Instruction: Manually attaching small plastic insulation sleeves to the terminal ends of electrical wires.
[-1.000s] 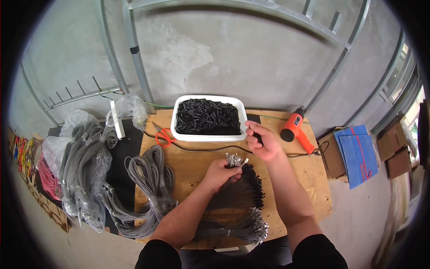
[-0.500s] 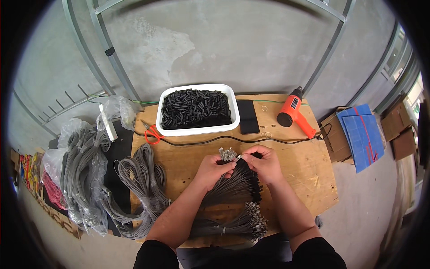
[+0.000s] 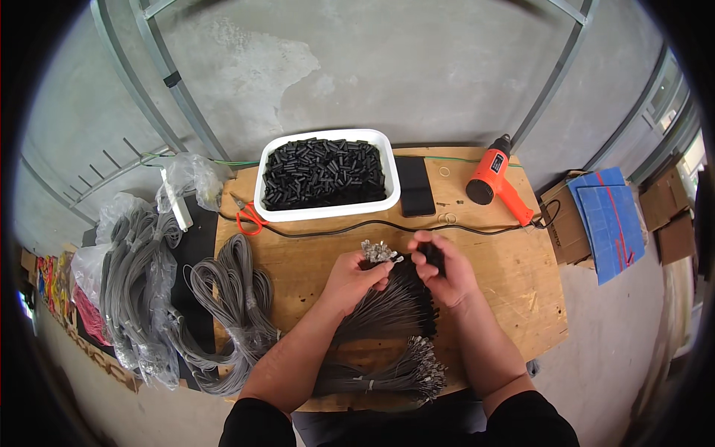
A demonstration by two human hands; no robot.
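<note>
Scuffed light-brown wood makes up the one worktable (image 3: 506, 305); clock directions run from its middle. Nearest, at 6 o'clock, lies one tied bundle of thin grey wires with silver metal tips (image 3: 372, 378), its tips too many to count. Just beyond it spreads one fan of grey wires with black ends (image 3: 391, 307). At the middle, the left hand (image 3: 357, 279) pinches one cluster of silver metal wire tips (image 3: 379, 252). Just beside it, toward 2 o'clock, the right hand (image 3: 445, 273) is narrow, fingers curled over a dark patch; I cannot tell whether they grip anything.

One looped grey cable hank (image 3: 238, 287) sits at 9 o'clock, and one orange-handled cutting tool (image 3: 252, 217) at 10. Between 11 and 12, one white rectangular plastic tub (image 3: 328, 214) holds uncountable short black tubes (image 3: 324, 175). One flat black rectangular slab (image 3: 415, 186) touches or nearly touches its side. One orange heat gun (image 3: 493, 176) lies between 1 and 2. Beyond stands one grey concrete wall (image 3: 387, 82).
</note>
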